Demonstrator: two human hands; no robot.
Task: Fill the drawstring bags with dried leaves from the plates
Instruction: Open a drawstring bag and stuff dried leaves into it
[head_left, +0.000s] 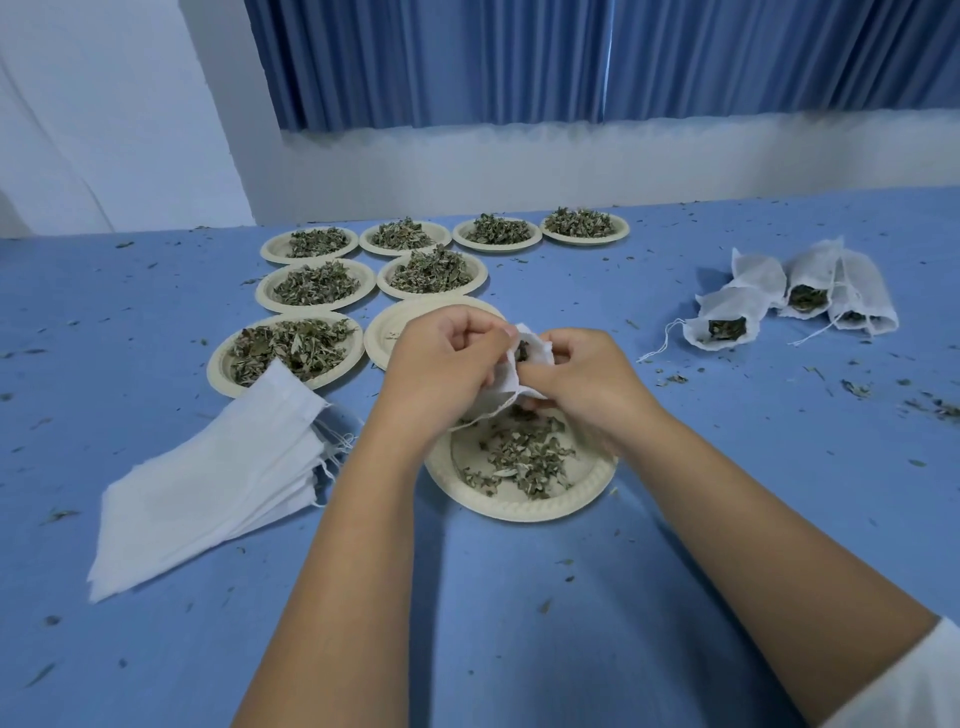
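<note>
A small white drawstring bag (514, 371) hangs between both hands above a beige plate (592, 488) that holds a thin scatter of dried leaves (524, 460). My left hand (441, 364) grips the bag's left side with curled fingers. My right hand (576, 371) pinches the bag's right edge, and dark leaves show in the bag's mouth. The bag's string trails down toward the plate. Its lower part is hidden behind my hands.
Several plates heaped with leaves (296, 345) lie in rows beyond, and an emptied plate (384, 332) sits behind my left hand. A stack of flat empty bags (218, 483) lies at left. Several filled bags (795, 299) lie at right. Leaf crumbs dot the blue tabletop (519, 597).
</note>
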